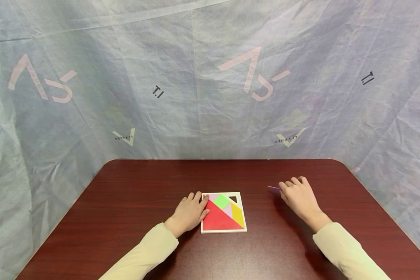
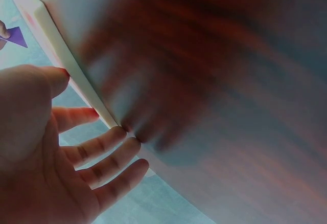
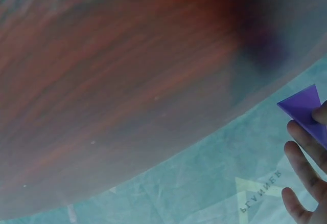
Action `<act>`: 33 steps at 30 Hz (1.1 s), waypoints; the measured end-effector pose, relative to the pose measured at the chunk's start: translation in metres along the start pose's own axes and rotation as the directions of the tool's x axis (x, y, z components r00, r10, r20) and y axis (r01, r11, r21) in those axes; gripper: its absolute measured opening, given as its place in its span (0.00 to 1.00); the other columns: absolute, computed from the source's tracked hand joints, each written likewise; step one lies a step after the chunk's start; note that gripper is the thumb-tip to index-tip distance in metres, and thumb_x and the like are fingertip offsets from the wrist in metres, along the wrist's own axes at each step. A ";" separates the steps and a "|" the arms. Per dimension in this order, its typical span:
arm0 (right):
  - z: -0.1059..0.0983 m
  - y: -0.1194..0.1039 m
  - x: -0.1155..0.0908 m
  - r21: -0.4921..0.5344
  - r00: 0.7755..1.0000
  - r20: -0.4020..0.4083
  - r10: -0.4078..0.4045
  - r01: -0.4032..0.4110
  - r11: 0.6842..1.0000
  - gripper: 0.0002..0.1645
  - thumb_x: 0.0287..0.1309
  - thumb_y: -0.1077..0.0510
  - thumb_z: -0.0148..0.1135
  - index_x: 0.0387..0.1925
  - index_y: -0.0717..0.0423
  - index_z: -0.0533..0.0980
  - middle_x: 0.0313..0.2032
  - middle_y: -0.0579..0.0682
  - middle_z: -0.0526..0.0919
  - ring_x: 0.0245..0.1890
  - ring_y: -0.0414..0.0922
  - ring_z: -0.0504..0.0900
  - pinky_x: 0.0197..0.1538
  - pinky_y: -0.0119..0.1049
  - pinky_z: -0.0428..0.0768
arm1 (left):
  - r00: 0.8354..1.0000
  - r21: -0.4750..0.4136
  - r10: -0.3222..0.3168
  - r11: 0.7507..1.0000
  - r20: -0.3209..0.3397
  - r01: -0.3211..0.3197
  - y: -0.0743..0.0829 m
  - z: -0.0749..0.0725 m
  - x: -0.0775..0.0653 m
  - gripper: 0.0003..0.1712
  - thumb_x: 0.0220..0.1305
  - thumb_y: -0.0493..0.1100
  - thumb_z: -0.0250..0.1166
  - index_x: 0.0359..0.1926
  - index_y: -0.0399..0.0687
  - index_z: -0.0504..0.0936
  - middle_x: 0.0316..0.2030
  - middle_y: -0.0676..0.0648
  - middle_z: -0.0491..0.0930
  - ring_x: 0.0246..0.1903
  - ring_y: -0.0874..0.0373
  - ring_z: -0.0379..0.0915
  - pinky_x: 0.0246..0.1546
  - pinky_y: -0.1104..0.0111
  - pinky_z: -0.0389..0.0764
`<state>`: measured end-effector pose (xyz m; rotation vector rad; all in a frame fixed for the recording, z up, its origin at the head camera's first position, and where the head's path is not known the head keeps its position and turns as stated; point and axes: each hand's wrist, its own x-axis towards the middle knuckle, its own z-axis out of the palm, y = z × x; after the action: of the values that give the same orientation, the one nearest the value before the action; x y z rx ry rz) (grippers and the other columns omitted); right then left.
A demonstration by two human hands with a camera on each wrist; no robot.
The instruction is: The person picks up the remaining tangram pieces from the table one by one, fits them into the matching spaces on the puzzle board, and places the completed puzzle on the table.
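A square tangram puzzle in a white frame (image 1: 224,231) lies flat on the table. Its pieces include a large red area (image 1: 217,219), a green square (image 1: 222,202), a yellow parallelogram (image 1: 237,215) and pale pink pieces (image 1: 228,210). A dark triangular gap (image 1: 233,199) shows at its far right corner. My left hand (image 1: 188,213) rests at the frame's left edge, thumb and forefinger over the red area, fingers loosely extended. To the right of the puzzle, my right hand (image 1: 300,199) pinches a purple triangle (image 3: 302,105) above the table; the head view shows it nearly edge-on.
The dark red wooden table (image 1: 143,182) extends around the puzzle on all sides. Behind it and at both sides hangs a grey-blue printed cloth (image 1: 192,116).
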<state>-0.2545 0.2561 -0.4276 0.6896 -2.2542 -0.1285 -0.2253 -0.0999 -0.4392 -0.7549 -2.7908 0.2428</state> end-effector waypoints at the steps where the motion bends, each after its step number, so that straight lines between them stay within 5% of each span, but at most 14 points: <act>1: 0.000 -0.001 0.001 0.001 1.000 0.002 -0.001 0.001 1.000 0.11 0.42 0.61 0.61 0.18 0.55 0.66 0.14 0.50 0.74 0.24 0.50 0.71 0.39 0.48 0.68 | 1.000 0.000 0.000 1.000 0.000 0.000 0.000 0.000 0.000 0.27 0.64 0.57 0.52 0.58 0.49 0.72 0.48 0.42 0.70 0.43 0.51 0.69 0.39 0.61 0.75; 33: 0.004 -0.050 0.031 0.038 0.993 -0.045 -0.107 0.109 0.993 0.11 0.40 0.63 0.64 0.19 0.54 0.68 0.15 0.48 0.74 0.24 0.48 0.70 0.39 0.45 0.69 | 1.000 0.005 0.003 1.000 -0.010 -0.003 0.001 0.002 0.001 0.27 0.64 0.57 0.52 0.58 0.49 0.72 0.48 0.43 0.71 0.43 0.51 0.69 0.39 0.61 0.75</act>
<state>-0.2527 0.1972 -0.4255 0.8289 -2.1841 -0.1194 -0.2265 -0.0990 -0.4410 -0.7577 -2.7785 0.2459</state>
